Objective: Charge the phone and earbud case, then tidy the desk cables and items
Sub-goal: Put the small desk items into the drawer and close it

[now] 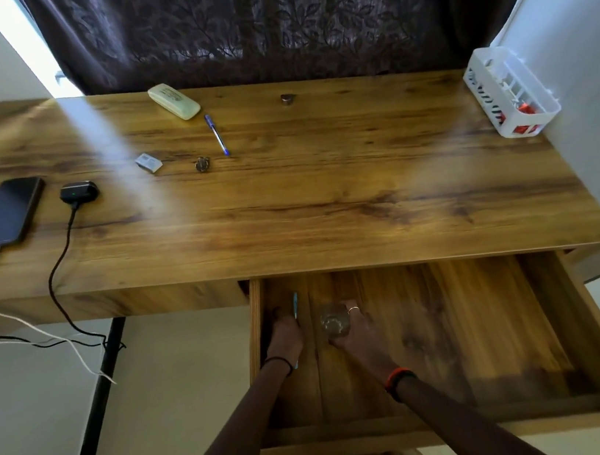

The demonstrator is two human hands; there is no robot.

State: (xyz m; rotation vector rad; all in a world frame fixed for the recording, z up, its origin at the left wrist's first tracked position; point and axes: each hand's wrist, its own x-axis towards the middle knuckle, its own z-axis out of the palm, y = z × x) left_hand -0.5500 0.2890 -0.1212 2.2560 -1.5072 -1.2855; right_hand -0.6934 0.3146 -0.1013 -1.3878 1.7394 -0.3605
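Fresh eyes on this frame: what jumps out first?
Both hands are down in the open drawer below the desk. The left hand grips a light-blue pen, and the right hand holds a clear round object. At the desk's left end, the phone and earbud case lie plugged in.

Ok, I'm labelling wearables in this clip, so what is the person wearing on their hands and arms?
The left hand has a thin black band round its wrist. The right hand carries a slim ring on one finger and a thicker orange and black wristband. No gloves show, and both forearms look bare of sleeves.
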